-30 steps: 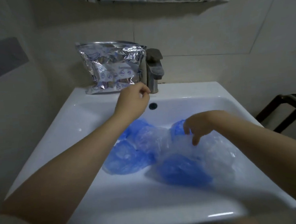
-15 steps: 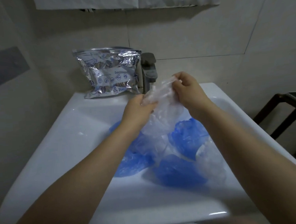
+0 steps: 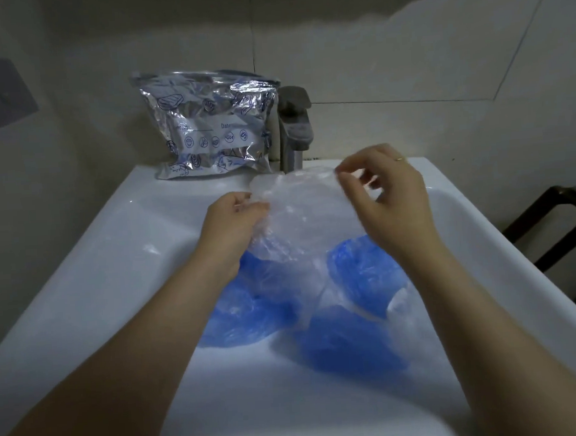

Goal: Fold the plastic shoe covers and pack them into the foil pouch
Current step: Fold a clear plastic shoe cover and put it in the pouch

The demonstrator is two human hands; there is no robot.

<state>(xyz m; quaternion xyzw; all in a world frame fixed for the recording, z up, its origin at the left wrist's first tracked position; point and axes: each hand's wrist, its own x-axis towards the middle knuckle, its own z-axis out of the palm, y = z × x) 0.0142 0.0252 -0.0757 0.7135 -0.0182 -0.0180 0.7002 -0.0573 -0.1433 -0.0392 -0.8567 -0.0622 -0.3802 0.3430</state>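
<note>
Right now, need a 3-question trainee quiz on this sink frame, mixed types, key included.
1. True or false: the crinkled silver foil pouch lies flat in the basin of the white ceramic sink.
2. Which does the left hand grip? A) the clear thin plastic shoe cover B) the grey metal faucet C) the pouch
3. Fill in: the crumpled shoe covers left in the basin are coloured ____.

Key: 1 false, it stands on the back ledge beside the faucet. 2 A; the right hand pinches it too. 3 blue.
</note>
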